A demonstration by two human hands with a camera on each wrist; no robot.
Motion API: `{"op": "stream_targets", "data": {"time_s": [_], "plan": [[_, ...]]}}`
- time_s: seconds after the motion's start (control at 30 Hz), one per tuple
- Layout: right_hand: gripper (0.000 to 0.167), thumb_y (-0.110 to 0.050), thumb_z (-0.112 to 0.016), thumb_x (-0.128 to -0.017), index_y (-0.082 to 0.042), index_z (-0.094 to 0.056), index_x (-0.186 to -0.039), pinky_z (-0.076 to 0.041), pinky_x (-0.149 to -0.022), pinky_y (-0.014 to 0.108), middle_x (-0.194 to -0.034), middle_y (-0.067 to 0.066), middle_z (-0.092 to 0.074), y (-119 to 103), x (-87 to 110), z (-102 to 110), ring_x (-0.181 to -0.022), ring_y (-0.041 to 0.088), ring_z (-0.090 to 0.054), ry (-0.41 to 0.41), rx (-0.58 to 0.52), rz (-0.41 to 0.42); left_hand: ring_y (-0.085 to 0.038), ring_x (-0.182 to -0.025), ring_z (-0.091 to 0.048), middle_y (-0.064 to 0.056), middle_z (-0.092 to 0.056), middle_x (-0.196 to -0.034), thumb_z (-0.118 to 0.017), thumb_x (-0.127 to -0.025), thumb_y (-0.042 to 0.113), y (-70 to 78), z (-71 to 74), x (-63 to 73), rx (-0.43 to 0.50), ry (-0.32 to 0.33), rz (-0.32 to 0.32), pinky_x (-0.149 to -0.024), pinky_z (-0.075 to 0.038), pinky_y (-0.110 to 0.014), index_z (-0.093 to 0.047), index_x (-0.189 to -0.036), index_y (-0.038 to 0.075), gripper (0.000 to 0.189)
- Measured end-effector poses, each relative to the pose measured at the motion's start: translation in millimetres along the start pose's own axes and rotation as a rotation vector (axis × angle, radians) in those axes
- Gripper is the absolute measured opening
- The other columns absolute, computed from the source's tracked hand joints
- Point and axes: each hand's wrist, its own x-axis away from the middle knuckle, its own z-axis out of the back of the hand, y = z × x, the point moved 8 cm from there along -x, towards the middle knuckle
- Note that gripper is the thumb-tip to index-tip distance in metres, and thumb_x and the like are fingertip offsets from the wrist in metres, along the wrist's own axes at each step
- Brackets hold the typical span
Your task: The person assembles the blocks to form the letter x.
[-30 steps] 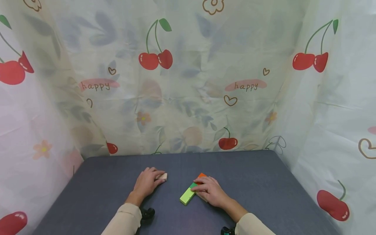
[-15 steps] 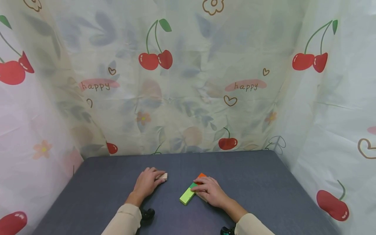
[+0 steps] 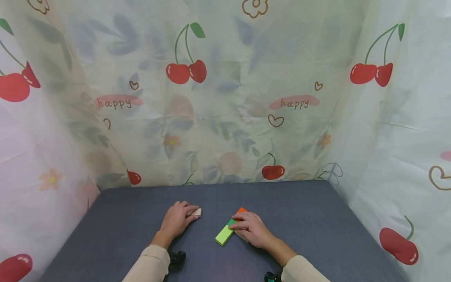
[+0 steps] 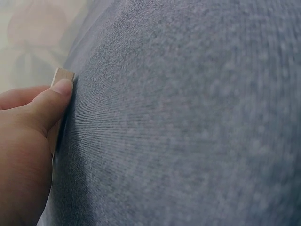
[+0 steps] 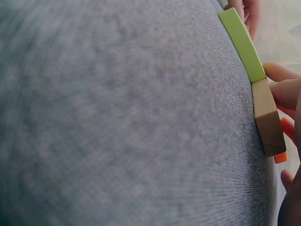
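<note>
In the head view, my left hand (image 3: 175, 219) pinches a small pale wooden block (image 3: 198, 212) at the table's left of centre. The left wrist view has the thumb laid along that block (image 4: 65, 74), which is low against the table. My right hand (image 3: 254, 231) rests over a group of touching blocks, its fingers lightly bent on top. A lime green block (image 3: 224, 236) sticks out toward the front left, with a darker green one (image 3: 231, 222) behind it. An orange block (image 3: 242, 210) shows beyond the fingers. Beneath the hand lies another wooden block (image 5: 269, 125), partly covered.
A dark grey cloth-covered table (image 3: 282, 207) lies under everything. Patterned curtain (image 3: 225, 156) with cherries surrounds its back and sides. Black wrist devices (image 3: 177, 257) sit at both cream sleeves (image 3: 149, 264).
Hardly anything differs. The wooden block in my left hand has shifted very slightly to the right; the right hand and its blocks stay in place.
</note>
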Motion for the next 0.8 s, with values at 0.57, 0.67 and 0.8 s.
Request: {"op": "stream_targets", "data": {"time_s": [0.57,0.67,0.8], "plan": [[0.027,-0.013,-0.065,-0.092,-0.026,-0.074,-0.114,-0.027,-0.102,0.06,-0.133,0.004,-0.057,-1,-0.9,1,-0.128,0.028,-0.045,-0.031,-0.014,-0.03,-0.016,-0.087,-0.052,0.004,-0.063,-0.1,-0.071,-0.087,0.039,21.1,3.3,-1.8,0.063,0.052,-0.056,-0.077,-0.044,-0.04,-0.071,-0.12,0.027,0.035],[0.027,-0.013,-0.065,-0.092,-0.026,-0.074,-0.114,-0.027,-0.102,0.059,-0.133,0.004,-0.058,-1,-1.0,1,-0.128,0.028,-0.045,-0.03,-0.013,-0.03,-0.017,-0.088,-0.052,0.004,-0.063,-0.1,-0.071,-0.087,0.039,24.3,3.5,-2.0,0.066,0.058,-0.058,-0.077,-0.044,-0.04,-0.071,-0.12,0.028,0.035],[0.028,-0.012,-0.065,-0.092,-0.026,-0.074,-0.114,-0.027,-0.102,0.059,-0.133,0.004,-0.057,0,-0.9,1,-0.129,0.028,-0.045,-0.033,-0.019,-0.035,-0.016,-0.089,-0.053,0.005,-0.063,-0.101,-0.071,-0.087,0.04,27.9,3.4,-1.3,0.066,0.069,-0.058,-0.077,-0.044,-0.04,-0.071,-0.119,0.028,0.034]]}}
